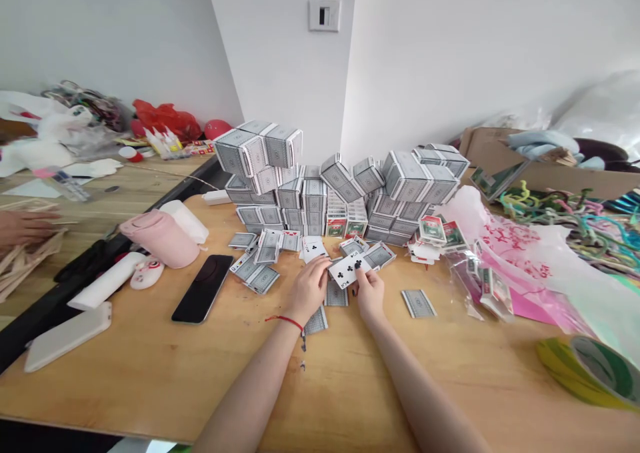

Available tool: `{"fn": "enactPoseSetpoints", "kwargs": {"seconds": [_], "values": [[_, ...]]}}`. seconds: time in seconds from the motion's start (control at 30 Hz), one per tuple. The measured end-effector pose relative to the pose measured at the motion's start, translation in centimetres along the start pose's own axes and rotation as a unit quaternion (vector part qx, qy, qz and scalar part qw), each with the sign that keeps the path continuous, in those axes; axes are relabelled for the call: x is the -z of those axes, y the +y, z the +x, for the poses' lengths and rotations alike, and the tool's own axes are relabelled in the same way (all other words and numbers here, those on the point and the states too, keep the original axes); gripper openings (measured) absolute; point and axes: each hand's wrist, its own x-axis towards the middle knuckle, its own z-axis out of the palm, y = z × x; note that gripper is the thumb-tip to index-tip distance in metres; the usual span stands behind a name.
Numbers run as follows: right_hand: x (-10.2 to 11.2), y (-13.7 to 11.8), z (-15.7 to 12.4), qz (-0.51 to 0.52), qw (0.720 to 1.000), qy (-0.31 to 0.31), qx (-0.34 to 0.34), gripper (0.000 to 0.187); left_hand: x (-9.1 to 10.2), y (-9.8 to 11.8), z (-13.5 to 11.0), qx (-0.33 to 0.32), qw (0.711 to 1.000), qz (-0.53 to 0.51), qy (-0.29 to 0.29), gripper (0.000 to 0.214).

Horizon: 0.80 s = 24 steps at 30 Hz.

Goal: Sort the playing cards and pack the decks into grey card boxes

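Note:
My left hand (309, 287) and my right hand (371, 291) meet at the middle of the wooden table (150, 366). Together they pinch a small fan of playing cards (349, 269), a clubs card face up on top. Loose cards (260, 258) lie face down and face up around the hands, and one card (419, 303) lies alone to the right. Behind them rises a heap of grey card boxes (320, 186) against the wall corner. A red string circles my left wrist.
A black phone (203, 288), a pink pouch (161, 237), a white remote and a white slab (67, 336) lie to the left. Pink plastic bags (510, 253), pipe cleaners and a tape roll (590, 369) crowd the right. Another person's hand (23, 227) shows at the far left.

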Motion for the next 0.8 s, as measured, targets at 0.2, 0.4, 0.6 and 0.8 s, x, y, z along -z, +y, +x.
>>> {"fn": "enactPoseSetpoints", "kwargs": {"seconds": [0.2,0.4,0.6,0.8], "values": [[0.3,0.2,0.2,-0.04,0.998,0.048,0.0,0.039,-0.7,-1.5,0.2,0.074,0.994,0.07,-0.04,0.046],[0.1,-0.1,0.1,-0.047,0.998,0.031,0.015,0.036,-0.5,-1.3,0.6,0.076,0.992,0.089,-0.046,0.038],[0.0,-0.6,-0.2,-0.058,0.998,0.027,0.008,0.034,0.1,-0.9,0.7,0.073,0.987,0.133,-0.048,0.026],[0.2,-0.4,-0.2,-0.069,0.997,0.026,0.006,0.032,0.2,-0.6,0.7,0.063,0.988,0.136,-0.039,0.02]]}}
